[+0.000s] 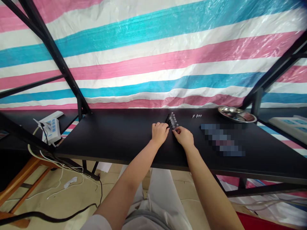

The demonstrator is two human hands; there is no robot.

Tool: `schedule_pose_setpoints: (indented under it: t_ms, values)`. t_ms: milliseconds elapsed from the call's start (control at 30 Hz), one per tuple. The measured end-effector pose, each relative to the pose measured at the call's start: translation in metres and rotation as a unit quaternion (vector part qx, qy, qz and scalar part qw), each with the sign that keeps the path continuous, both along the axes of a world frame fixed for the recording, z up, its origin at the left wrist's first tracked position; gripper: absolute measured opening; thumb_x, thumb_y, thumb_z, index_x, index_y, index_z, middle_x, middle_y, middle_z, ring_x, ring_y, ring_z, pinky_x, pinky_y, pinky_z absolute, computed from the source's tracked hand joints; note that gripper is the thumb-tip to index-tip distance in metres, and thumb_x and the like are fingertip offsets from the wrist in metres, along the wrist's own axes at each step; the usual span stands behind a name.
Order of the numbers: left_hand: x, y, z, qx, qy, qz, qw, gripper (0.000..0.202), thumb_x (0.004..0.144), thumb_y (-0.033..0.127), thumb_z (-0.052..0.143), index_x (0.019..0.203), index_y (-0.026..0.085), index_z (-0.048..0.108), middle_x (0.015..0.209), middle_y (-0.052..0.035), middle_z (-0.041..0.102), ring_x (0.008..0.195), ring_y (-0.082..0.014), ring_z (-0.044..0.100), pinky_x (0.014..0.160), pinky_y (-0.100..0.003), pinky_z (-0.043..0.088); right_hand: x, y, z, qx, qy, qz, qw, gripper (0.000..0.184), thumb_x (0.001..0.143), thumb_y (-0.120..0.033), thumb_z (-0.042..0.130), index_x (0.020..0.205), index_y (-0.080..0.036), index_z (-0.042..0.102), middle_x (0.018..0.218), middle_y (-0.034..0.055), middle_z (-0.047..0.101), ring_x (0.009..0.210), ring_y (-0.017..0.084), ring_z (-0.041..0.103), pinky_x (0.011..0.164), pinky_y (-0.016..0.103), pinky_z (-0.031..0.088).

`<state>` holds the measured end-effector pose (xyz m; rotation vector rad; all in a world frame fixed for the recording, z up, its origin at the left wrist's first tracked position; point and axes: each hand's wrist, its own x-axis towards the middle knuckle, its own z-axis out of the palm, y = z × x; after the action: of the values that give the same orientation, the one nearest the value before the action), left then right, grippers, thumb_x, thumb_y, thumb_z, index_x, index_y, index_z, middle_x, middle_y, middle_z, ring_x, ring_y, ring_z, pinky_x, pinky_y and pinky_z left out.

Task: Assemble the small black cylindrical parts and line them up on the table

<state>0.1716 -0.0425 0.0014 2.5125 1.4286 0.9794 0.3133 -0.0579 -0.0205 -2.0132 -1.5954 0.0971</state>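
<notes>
Rack (168,118), dark and narrow, sits near the middle of the black table (115,134), with clear pieces (173,119) along its right side. The left hand (159,133) is at its near end, fingers bent and touching it; whether they grip it I cannot tell. The right hand (184,136) is at the near end of the clear pieces, thumb and forefinger close together; whether they pinch anything is too small to tell. Small bits (197,116) lie apart to the right. Further right is a steel dish (230,111), with a pixelated patch (223,142) nearer the person. A striped sheet (144,35) hangs behind the table
</notes>
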Motion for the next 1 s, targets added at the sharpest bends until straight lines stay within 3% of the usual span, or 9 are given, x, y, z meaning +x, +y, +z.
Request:
schedule_pose_setpoints:
  t_ms: [200, 467, 600, 1000]
  values:
    - [0.0, 0.0, 0.003, -0.015, -0.057, 0.015, 0.998, 0.01, 0.084, 0.026, 0.054, 0.087, 0.02, 0.061, 0.089, -0.0035, 0.067, 0.087, -0.019, 0.055, 0.081, -0.034, 0.035, -0.001, -0.001, 0.0, -0.006, 0.016, 0.016, 1.0, 0.017, 0.076, -0.033, 0.049, 0.079, -0.02, 0.06, 0.068, 0.0017, 0.06, 0.066, 0.017, 0.054, 0.058, 0.027, 0.033]
    - [0.001, 0.0, 0.01, -0.021, -0.226, 0.038, 0.973, 0.009, 0.083, 0.026, 0.055, 0.086, 0.02, 0.061, 0.088, -0.0023, 0.066, 0.08, -0.0152, 0.056, 0.082, -0.031, 0.04, -0.014, -0.006, 0.003, 0.041, 0.037, 0.16, 0.986, 0.017, 0.075, -0.033, 0.048, 0.072, -0.019, 0.057, 0.064, 0.0021, 0.057, 0.065, 0.016, 0.052, 0.062, 0.027, 0.037]
    - [0.0, 0.0, 0.012, -0.005, -0.278, 0.056, 0.959, 0.009, 0.083, 0.025, 0.054, 0.084, 0.02, 0.062, 0.083, -0.0027, 0.065, 0.077, -0.0142, 0.055, 0.081, -0.029, 0.043, -0.018, -0.008, 0.006, 0.038, 0.043, 0.18, 0.982, 0.015, 0.073, -0.033, 0.049, 0.07, -0.02, 0.056, 0.064, 0.0019, 0.057, 0.064, 0.016, 0.051, 0.061, 0.027, 0.037]
    - [0.003, -0.005, 0.011, -0.004, -0.269, 0.006, 0.963, 0.014, 0.085, 0.028, 0.05, 0.083, 0.02, 0.062, 0.083, -0.0038, 0.065, 0.08, -0.0149, 0.056, 0.081, -0.03, 0.044, -0.019, -0.01, 0.01, 0.032, 0.039, 0.177, 0.983, 0.018, 0.071, -0.033, 0.047, 0.059, -0.022, 0.039, 0.059, 0.0023, 0.052, 0.059, 0.015, 0.047, 0.058, 0.027, 0.033]
